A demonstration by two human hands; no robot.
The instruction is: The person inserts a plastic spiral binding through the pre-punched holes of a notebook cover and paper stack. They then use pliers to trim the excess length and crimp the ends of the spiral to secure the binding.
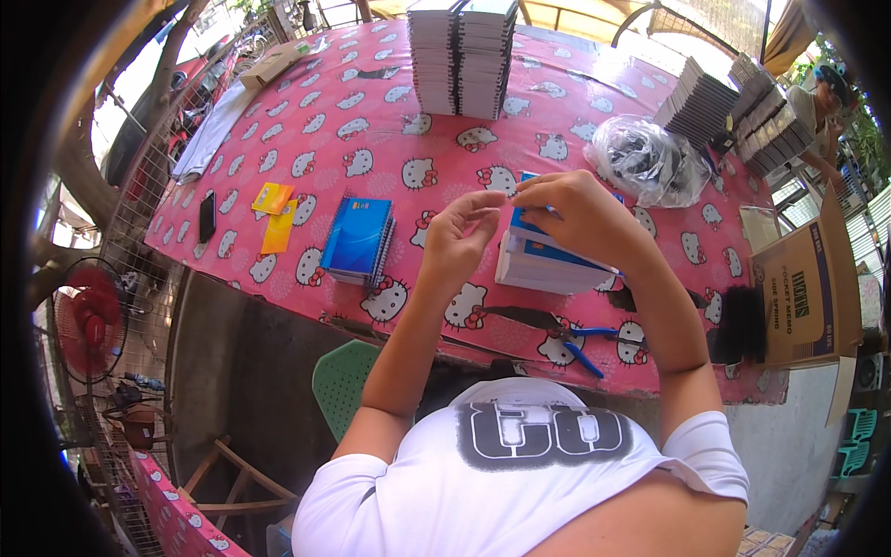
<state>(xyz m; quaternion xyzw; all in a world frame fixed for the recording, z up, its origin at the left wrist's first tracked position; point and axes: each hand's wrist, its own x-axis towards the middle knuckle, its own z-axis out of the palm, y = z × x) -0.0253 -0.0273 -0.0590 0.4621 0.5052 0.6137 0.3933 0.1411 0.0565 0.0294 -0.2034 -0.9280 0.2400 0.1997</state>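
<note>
My left hand (464,227) is raised over the table, fingers half curled and thumb apart, with nothing visible in it. Its fingertips nearly meet those of my right hand (571,213), whose fingers are bent together above a stack of blue-covered notepads (552,271). Whatever my right fingers hold, if anything, is too small or hidden to make out. Left of my hands lies a smaller pile of blue spiral notebooks (357,237). Blue-handled pliers (587,348) rest near the front edge, close to my right forearm.
Tall notebook stacks (461,65) stand at the back, with grey piles (698,102) at the right beside a clear plastic bag (645,162). An open cardboard box (803,288) sits at the right edge. Yellow packets (277,218) and a phone (207,218) lie left. Another person (821,116) is far right.
</note>
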